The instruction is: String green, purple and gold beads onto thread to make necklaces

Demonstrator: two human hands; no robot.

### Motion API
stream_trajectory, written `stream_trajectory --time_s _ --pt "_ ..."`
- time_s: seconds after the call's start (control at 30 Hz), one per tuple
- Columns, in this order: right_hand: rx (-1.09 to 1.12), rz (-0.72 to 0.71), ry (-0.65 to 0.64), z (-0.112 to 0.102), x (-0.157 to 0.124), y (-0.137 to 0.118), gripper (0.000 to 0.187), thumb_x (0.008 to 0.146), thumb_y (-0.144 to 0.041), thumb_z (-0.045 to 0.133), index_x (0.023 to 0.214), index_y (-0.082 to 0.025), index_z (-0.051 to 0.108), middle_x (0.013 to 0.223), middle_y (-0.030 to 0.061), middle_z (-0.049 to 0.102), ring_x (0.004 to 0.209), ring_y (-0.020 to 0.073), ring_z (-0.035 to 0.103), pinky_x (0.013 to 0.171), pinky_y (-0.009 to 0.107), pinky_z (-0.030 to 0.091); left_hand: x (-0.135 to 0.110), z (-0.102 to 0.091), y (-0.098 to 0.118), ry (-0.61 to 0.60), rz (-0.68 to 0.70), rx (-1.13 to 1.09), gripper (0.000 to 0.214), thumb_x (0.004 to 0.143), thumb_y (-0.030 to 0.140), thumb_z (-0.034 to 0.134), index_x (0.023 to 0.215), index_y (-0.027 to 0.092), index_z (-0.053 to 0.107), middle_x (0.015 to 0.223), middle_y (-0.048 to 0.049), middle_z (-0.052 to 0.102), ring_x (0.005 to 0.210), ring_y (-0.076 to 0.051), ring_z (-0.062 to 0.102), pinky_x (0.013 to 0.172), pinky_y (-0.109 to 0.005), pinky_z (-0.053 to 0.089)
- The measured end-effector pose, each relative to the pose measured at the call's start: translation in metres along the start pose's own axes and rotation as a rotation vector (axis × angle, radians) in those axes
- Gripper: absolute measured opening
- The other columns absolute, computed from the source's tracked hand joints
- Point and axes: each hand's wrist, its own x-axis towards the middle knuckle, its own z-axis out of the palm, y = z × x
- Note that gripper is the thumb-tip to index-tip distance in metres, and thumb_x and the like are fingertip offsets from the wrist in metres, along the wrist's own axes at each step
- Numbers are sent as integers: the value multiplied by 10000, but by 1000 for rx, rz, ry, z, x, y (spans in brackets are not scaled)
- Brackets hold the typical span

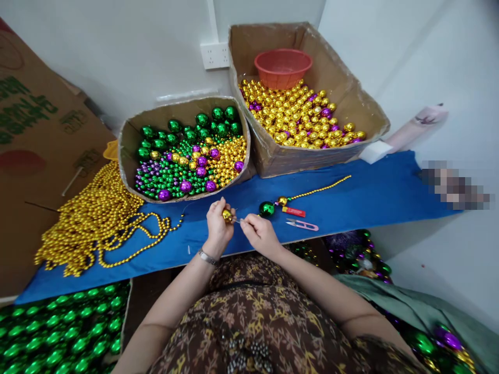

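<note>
Gold bead: round, shiny, pinched in left hand over near edge of blue cloth. Thin needle: roughly level, tip at bead, gripped by right hand, over same edge of cloth.

— How is the light?
— Bright, soft and even, with faint shadows under the cardboard boxes.
— Any glare?
— Small glints on the gold bead and the green balls. The edges bow, fisheye-like, and a pixelated patch sits at the right.
</note>
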Motion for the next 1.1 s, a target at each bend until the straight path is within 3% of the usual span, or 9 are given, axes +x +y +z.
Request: stream_trajectory --time_s 0.23,0.4,0.57,0.67,0.9,1.03,1.1 --pt "-59 -68 5 15 -9 -3 287 929 -273 431 649 -219 401 611 -23 448 599 123 447 600 252 353 5 8 -5 71 210 76 505 693 578 715 715 203 378 558 69 492 393 -78 500 331 -161 294" --pt "-72 -77 27 22 -10 -6 302 935 -247 401 639 -227 342 614 -20 426 602 128 436 586 257 346 11 5 -11 14 371 151 506 719 623 671 691 198 398 545 66 486 369 -71 471 324 -175 302" --pt "-83 -230 -36 23 -10 -13 296 932 -240 387 641 -229 333 626 -10 431 628 137 431 607 268 356 19 -5 -16 -49 510 274 468 767 588 653 673 181 443 577 41 519 430 -69 499 390 -184 371" --pt "-73 -172 2 12 -5 -8 297 938 -248 400 644 -225 364 626 -15 428 614 133 433 601 266 351 19 -6 -8 -48 452 171 464 767 564 667 668 186 417 563 52 495 405 -62 471 378 -183 343" --pt "-61 -84 -74 -4 -8 1 279 947 -317 450 693 -213 496 649 -3 506 617 129 483 602 256 376 10 0 17 -31 82 -40 443 791 562 637 699 199 399 559 46 475 409 -74 477 335 -165 232" --pt "-101 -47 -78 -14 -9 -5 160 933 -322 490 950 -208 601 752 15 603 647 138 535 621 264 415 9 -3 24 -60 77 -16 424 781 536 656 697 197 417 574 43 472 431 -82 491 344 -162 251" --pt "-127 -37 -44 -29 -4 -11 238 929 -305 500 1137 -208 567 801 21 625 688 149 565 643 274 434 9 -5 28 -86 130 41 402 768 517 676 700 196 443 595 36 490 454 -92 510 356 -169 283"
